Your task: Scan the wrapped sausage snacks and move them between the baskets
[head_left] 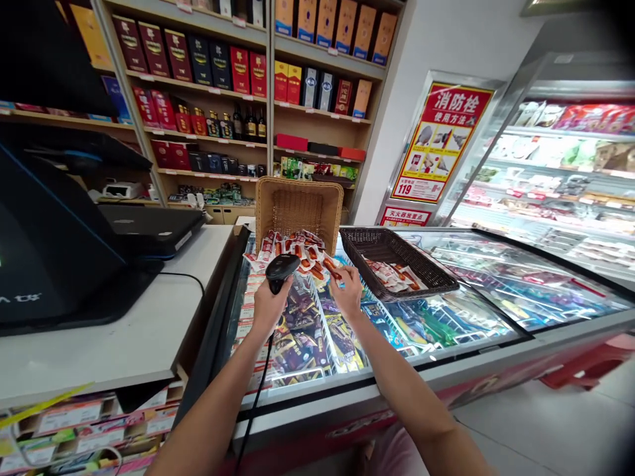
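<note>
My left hand (269, 303) is wrapped round the handle of a black barcode scanner (282, 266), whose cable runs down over the freezer's front edge. In the fingers of my right hand (349, 291) is a packaged sausage (331, 268), reddish-brown in clear and white wrapping. Just beyond both hands, more packaged sausages (297, 250) spill from a tan wicker basket (299, 206) tipped on its side, its opening toward me. Right of my right hand, a dark brown woven basket (431, 274) holds several packaged sausages (394, 274).
Both baskets rest on the glass top of a chest freezer (421, 367) full of packaged goods. At left, a white counter (143, 324) carries a black checkout machine (54, 231). Shelves of boxes (198, 59) stand behind, a lit refrigerated display (570, 165) to the right, and a red stool (590, 363) below.
</note>
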{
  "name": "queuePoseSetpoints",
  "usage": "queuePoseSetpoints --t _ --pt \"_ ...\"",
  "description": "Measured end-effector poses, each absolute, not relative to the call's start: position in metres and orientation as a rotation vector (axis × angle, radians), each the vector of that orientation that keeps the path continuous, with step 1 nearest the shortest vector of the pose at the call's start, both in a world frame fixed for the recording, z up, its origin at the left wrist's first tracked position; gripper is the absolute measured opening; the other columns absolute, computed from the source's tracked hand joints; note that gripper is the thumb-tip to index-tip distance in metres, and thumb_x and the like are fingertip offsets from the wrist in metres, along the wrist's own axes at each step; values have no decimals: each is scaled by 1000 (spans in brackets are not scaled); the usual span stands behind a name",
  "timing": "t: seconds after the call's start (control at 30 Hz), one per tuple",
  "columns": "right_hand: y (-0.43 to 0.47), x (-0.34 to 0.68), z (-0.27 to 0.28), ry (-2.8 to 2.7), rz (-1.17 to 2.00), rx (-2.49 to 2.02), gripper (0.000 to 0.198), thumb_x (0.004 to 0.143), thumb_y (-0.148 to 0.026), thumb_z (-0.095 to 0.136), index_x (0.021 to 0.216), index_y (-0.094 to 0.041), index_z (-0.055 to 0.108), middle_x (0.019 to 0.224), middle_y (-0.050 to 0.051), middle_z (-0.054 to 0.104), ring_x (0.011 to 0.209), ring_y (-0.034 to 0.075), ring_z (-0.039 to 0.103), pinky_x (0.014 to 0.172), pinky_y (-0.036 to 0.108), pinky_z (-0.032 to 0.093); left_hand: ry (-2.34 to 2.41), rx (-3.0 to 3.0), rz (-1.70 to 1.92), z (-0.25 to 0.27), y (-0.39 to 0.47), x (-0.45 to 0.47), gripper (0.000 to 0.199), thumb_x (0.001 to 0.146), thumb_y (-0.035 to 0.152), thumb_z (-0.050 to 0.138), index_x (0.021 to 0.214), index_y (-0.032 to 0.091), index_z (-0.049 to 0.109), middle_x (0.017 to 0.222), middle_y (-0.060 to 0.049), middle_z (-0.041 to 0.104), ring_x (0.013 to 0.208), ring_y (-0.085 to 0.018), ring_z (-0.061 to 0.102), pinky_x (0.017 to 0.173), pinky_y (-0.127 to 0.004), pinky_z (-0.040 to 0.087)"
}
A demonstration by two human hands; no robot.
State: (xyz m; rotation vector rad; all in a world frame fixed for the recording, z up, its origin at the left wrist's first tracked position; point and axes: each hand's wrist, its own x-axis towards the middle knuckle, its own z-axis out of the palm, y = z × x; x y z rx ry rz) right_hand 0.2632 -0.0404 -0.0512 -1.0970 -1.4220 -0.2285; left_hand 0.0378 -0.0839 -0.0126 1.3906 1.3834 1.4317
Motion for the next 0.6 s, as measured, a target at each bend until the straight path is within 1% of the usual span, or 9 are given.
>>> queuePoseSetpoints --t 0.1,0.33,0.6 --pt "-41 268 -53 -1365 -245 -1104 17 94 -29 60 97 -20 74 98 9 60 84 21 63 79 39 60 1362 1477 1345 -14 -90 47 44 80 65 73 77 24 60 49 2 57 44 -18 55 47 -28 38" --pt "-42 262 -45 -1377 -204 -1111 15 94 -28 61 96 -22 75 99 9 61 91 22 65 85 39 61 1345 1479 1254 -13 -93 53 47 79 68 74 75 24 57 49 3 56 43 -17 54 45 -28 39" --pt "-47 257 -40 -1370 -169 -1127 14 95 -28 62 97 -22 75 102 10 64 90 20 66 84 36 62 1344 1543 1206 -16 -92 52 46 81 66 74 72 24 58 48 2 57 43 -18 54 47 -29 40"
